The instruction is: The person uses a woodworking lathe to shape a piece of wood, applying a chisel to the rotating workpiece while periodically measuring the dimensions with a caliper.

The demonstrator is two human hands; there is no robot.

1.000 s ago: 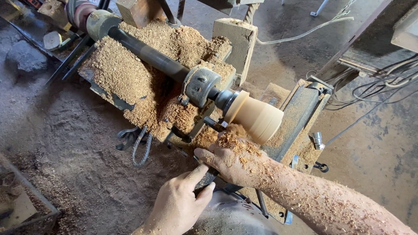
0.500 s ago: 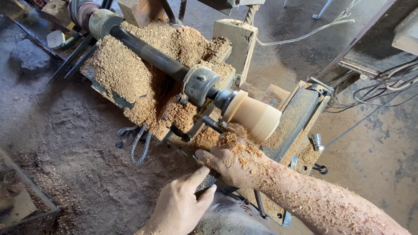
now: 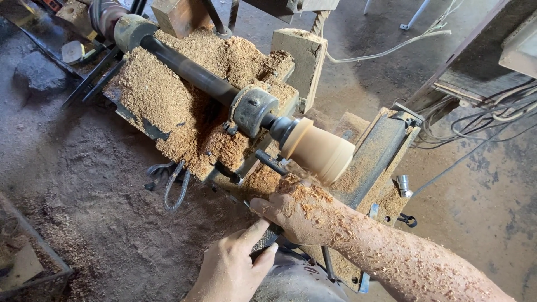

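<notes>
1. Pale wood, turned to a smooth rounded cup-like shape, makes up the workpiece mounted on a lathe; it sits at the end of a dark steel shaft that runs up to the left.
2. A grey metal bearing housing grips the shaft just behind the workpiece.
3. Heaps of tan sawdust cover the lathe bed on both sides of the shaft.
4. The person's right hand, coated in shavings like the forearm behind it, lies just below the workpiece with fingers curled down over a dark tool. The tool's tip is hidden, so whether it touches the wood cannot be told.
5. The left hand is at the bottom of the view, fingers loosely closed round the near end of the same tool, thumb touching the right hand.
6. A slanted metal plate stands just right of the workpiece.
7. Loose cables trail over the dusty floor at the right.
</notes>
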